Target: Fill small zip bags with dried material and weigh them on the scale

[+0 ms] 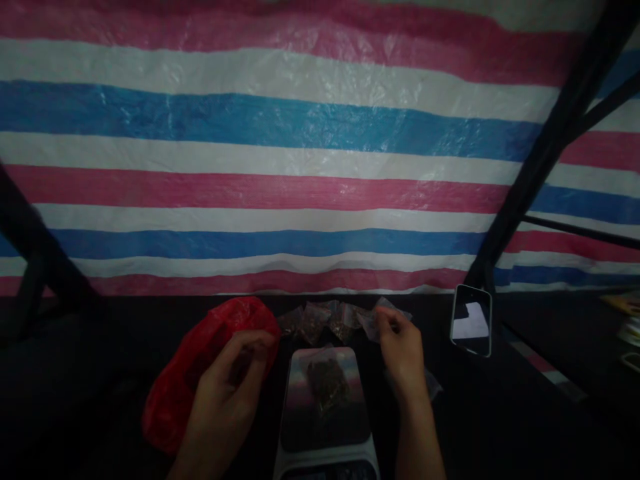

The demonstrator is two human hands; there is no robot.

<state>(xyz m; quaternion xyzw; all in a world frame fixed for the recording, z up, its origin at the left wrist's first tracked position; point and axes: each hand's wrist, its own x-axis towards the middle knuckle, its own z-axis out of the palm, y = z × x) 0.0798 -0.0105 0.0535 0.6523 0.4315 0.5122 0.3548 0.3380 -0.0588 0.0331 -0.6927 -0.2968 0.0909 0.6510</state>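
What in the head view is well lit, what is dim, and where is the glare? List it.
Head view: the striped tarp is brightly lit with a crinkly sheen; the black table sinks into shadow, leaving both hands dim; the scale platform and the phone catch pale reflections; dark bars at the edges look soft.

There is a single view, taken from a camera worn on the person's head. It looks forward and slightly down across a dark table (525, 413), so the near edge of the table falls below the frame and the far edge runs across the lower middle. Above that edge, a striped tarpaulin (300, 133) fills the upper two thirds of the picture. The camera sits close: the left hand (227, 380) and right hand (400, 350) enter from the bottom, beside a weighing scale (325, 413) cut off by the lower edge.
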